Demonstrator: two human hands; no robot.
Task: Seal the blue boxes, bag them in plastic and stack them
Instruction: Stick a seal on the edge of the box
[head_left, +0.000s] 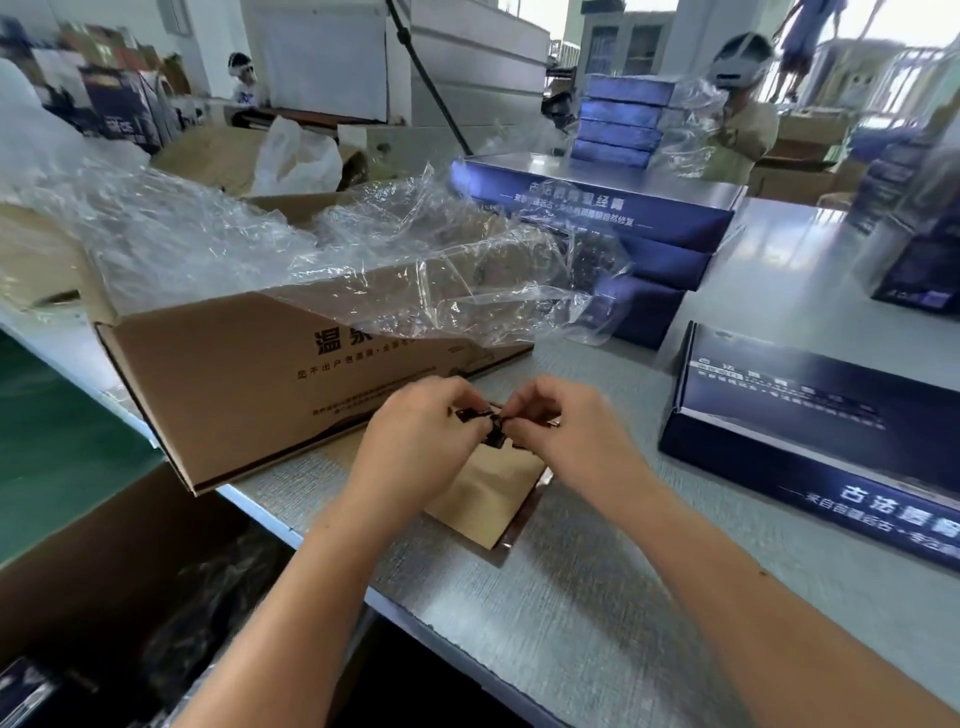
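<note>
My left hand (421, 441) and my right hand (566, 431) meet over a tan backing sheet (483, 493) on the grey table, both pinching a small dark sticker (491, 422) between fingertips. A blue box (810, 436) with white lettering lies to the right of my hands, its lid slightly raised at the near edge. A stack of three blue boxes (613, 228) stands behind, partly veiled by clear plastic bags (363, 260). Farther back is another pile of bagged blue boxes (623, 119).
A large open cardboard carton (270, 374) holding the plastic bags stands left of my hands at the table's edge. More dark boxes (914, 249) stand at the right. Other people work at the back. Below the table's left edge sit cartons and a green floor.
</note>
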